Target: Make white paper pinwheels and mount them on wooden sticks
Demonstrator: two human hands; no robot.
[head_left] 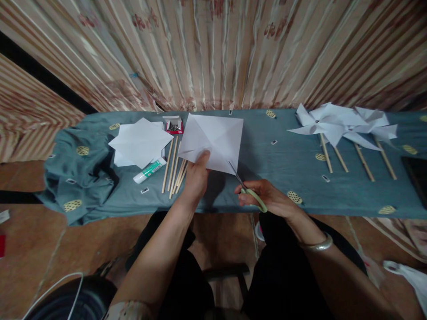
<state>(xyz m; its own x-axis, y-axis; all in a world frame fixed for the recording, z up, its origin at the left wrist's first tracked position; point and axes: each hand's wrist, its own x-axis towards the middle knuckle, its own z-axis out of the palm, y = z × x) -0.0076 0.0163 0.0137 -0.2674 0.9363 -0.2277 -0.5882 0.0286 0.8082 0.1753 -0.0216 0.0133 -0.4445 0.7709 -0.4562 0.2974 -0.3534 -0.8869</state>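
Observation:
A square white paper sheet (216,133) with diagonal creases is held up over the table. My left hand (198,171) grips its lower edge, thumb on top. A short slit shows near its lower left corner. In my right hand (263,193) are scissors (251,195) with pale green handles, their blades at the sheet's lower right corner. Left of the sheet lie several wooden sticks (170,166), a glue stick (150,170), a stack of white paper (140,140) and a small red box of metal pins (174,126).
Several paper pinwheels (343,122) on wooden sticks lie at the right of the cloth-covered table (267,155). A dark flat object (415,178) sits at the right edge. Pleated curtains (213,53) hang behind the table.

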